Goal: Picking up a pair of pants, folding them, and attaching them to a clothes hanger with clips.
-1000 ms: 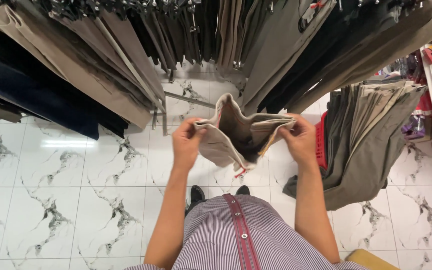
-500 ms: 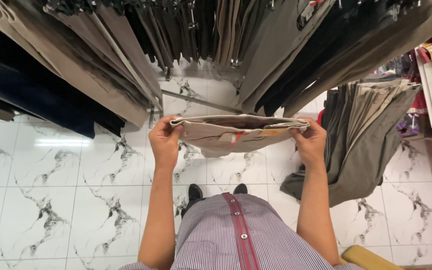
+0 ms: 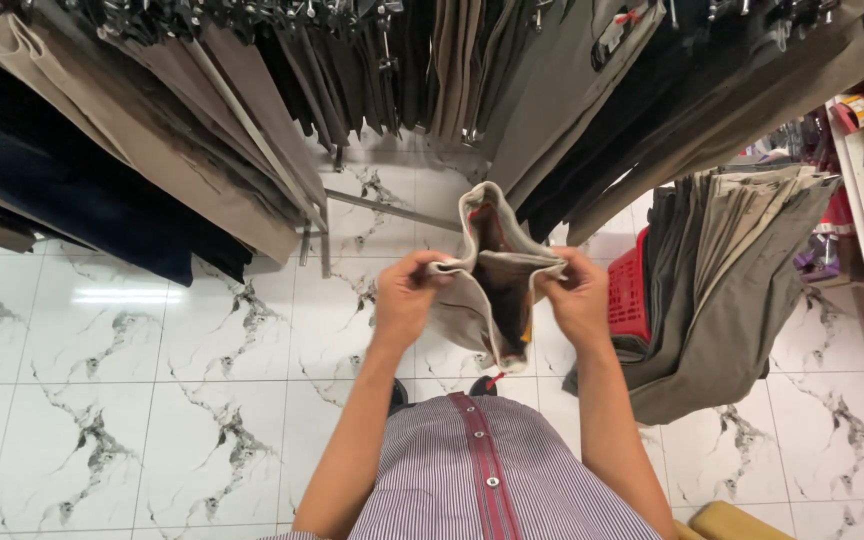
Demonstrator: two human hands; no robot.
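Both hands grip the waistband: your left hand [image 3: 407,300] and right hand [image 3: 577,300] pinch the beige trousers [image 3: 487,285] open at chest height over the tiled floor [image 3: 152,400]. Soft, light cloth, probably floppy; hold the stiffer band.

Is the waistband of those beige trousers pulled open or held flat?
Open: the left hand and right hand spread the beige trousers, showing the lining.

Trousers [image 3: 487,280] between left hand [image 3: 404,300] and right hand [image 3: 577,300]; hanging trousers rack [image 3: 252,120] ahead, draped pile [image 3: 732,270] right.
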